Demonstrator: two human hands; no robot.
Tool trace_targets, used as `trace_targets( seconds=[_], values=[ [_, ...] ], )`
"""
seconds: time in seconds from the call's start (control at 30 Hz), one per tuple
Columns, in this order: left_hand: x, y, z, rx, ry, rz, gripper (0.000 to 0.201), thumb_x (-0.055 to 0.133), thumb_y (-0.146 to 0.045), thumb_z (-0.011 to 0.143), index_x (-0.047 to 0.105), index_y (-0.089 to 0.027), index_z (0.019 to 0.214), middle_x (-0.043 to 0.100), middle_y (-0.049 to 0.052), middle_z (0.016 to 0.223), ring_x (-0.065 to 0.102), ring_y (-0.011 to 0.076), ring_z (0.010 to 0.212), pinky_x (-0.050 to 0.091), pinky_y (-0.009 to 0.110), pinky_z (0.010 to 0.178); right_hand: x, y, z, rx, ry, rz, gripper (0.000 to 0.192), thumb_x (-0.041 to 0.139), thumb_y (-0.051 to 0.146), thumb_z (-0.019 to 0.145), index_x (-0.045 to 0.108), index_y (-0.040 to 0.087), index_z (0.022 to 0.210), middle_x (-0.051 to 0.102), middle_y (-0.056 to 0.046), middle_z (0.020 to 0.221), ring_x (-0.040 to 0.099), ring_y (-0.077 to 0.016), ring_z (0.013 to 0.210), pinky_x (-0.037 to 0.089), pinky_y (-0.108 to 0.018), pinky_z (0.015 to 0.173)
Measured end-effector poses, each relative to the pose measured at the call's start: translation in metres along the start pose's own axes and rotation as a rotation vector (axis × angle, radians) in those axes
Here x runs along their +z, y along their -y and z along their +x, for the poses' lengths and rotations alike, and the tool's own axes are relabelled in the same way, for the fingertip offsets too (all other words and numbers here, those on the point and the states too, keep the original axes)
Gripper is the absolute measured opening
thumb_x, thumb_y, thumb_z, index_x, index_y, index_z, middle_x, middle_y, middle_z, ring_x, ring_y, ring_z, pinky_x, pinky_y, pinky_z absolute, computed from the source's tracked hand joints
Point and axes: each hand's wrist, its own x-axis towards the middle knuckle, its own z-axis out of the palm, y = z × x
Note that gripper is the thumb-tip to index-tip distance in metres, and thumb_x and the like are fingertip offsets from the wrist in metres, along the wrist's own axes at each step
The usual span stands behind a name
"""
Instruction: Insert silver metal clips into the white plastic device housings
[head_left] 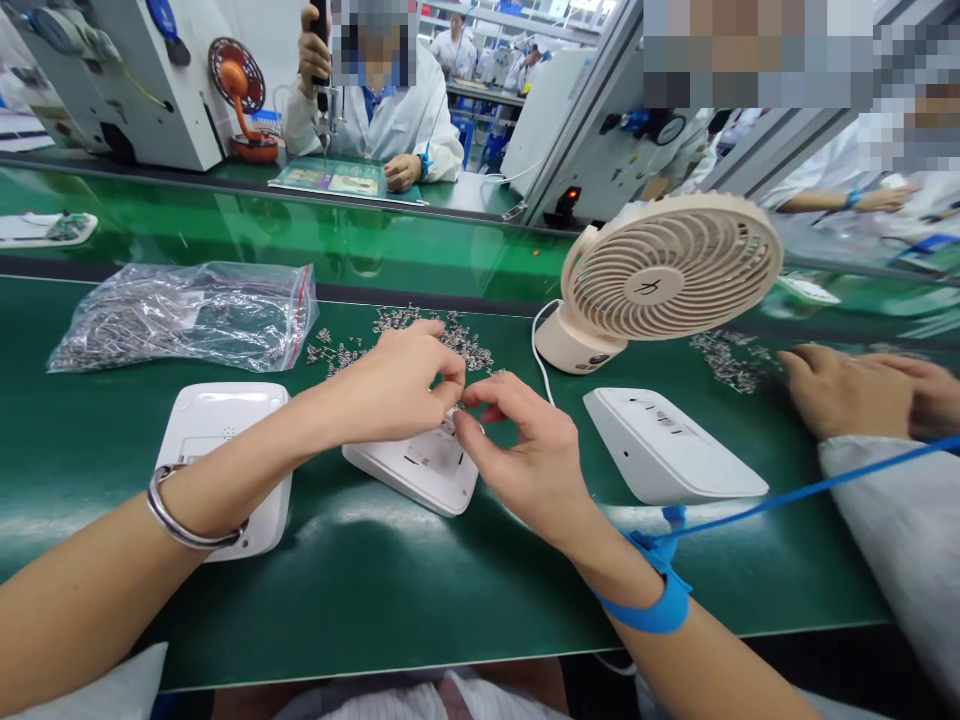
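Both hands meet over the far edge of a white plastic device housing, which lies on the green bench. My left hand reaches across from the left, thumb and forefinger closed in a pinch at that edge; what they hold is hidden. Opposite it, my right hand pinches close to the same spot, and anything between its fingertips is too small to make out. Just beyond the hands lies a pile of small metal springs or clips. Another white housing rests partly beneath my left forearm.
A beige fan stands behind a third white housing on the right. At back left lies a clear bag of metal parts. A blue wrist strap cord runs rightward. A co-worker's hands are beside more metal parts.
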Motion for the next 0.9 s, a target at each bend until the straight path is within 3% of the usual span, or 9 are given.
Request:
trace_targets(
  seconds=[0.17, 0.3, 0.37, 0.53, 0.67, 0.9],
  values=[
    [0.002, 0.001, 0.002, 0.022, -0.013, 0.02, 0.024, 0.041, -0.023, 0.082, 0.064, -0.021, 0.081, 0.057, 0.004, 0.111, 0.035, 0.0255, 0.125, 0.032, 0.041, 0.098, -0.005, -0.002, 0.005, 0.214, 0.083, 0.157, 0.009, 0.05, 0.015, 0.075, 0.056, 0.019, 0.069, 0.055, 0.002, 0.064, 0.049, -0.01, 0.058, 0.04, -0.024, 0.055],
    [0.014, 0.006, 0.007, -0.021, 0.036, 0.086, 0.033, 0.04, -0.024, 0.082, 0.06, -0.022, 0.108, 0.05, 0.007, 0.125, 0.044, 0.0285, 0.117, 0.034, 0.045, 0.095, -0.008, -0.009, 0.005, 0.254, 0.187, 0.04, 0.009, 0.051, 0.013, 0.069, 0.054, 0.019, 0.063, 0.055, 0.002, 0.064, 0.049, -0.0112, 0.06, 0.04, -0.024, 0.057],
    [0.02, 0.01, 0.009, -0.02, 0.104, 0.164, 0.038, 0.041, -0.023, 0.081, 0.056, -0.022, 0.116, 0.054, 0.009, 0.121, 0.049, 0.0297, 0.111, 0.036, 0.047, 0.091, -0.007, -0.012, 0.002, 0.232, 0.225, -0.009, 0.009, 0.05, 0.012, 0.068, 0.052, 0.019, 0.062, 0.056, 0.001, 0.067, 0.051, -0.0122, 0.063, 0.04, -0.025, 0.059],
    [0.025, 0.012, 0.011, -0.068, 0.185, 0.332, 0.035, 0.039, -0.023, 0.081, 0.062, -0.022, 0.108, 0.065, 0.011, 0.096, 0.054, 0.0316, 0.097, 0.037, 0.047, 0.082, -0.003, -0.016, -0.005, 0.139, 0.209, -0.083, 0.012, 0.049, 0.01, 0.069, 0.053, 0.018, 0.061, 0.059, -0.004, 0.084, 0.056, -0.0157, 0.076, 0.043, -0.027, 0.064],
    [0.022, 0.011, 0.011, -0.105, 0.196, 0.352, 0.033, 0.039, -0.024, 0.081, 0.062, -0.023, 0.104, 0.064, 0.011, 0.095, 0.053, 0.0322, 0.096, 0.037, 0.046, 0.079, 0.004, -0.021, -0.008, 0.091, 0.216, -0.125, 0.014, 0.049, 0.011, 0.073, 0.057, 0.017, 0.064, 0.059, -0.008, 0.089, 0.057, -0.0176, 0.078, 0.043, -0.028, 0.063],
    [0.022, 0.008, 0.01, -0.13, 0.197, 0.367, 0.029, 0.039, -0.02, 0.081, 0.062, -0.02, 0.097, 0.064, 0.011, 0.095, 0.053, 0.0318, 0.094, 0.036, 0.045, 0.078, 0.015, -0.026, -0.012, 0.013, 0.105, -0.216, 0.014, 0.047, 0.011, 0.078, 0.052, 0.018, 0.067, 0.058, -0.006, 0.082, 0.055, -0.0164, 0.074, 0.043, -0.028, 0.063]
  ],
)
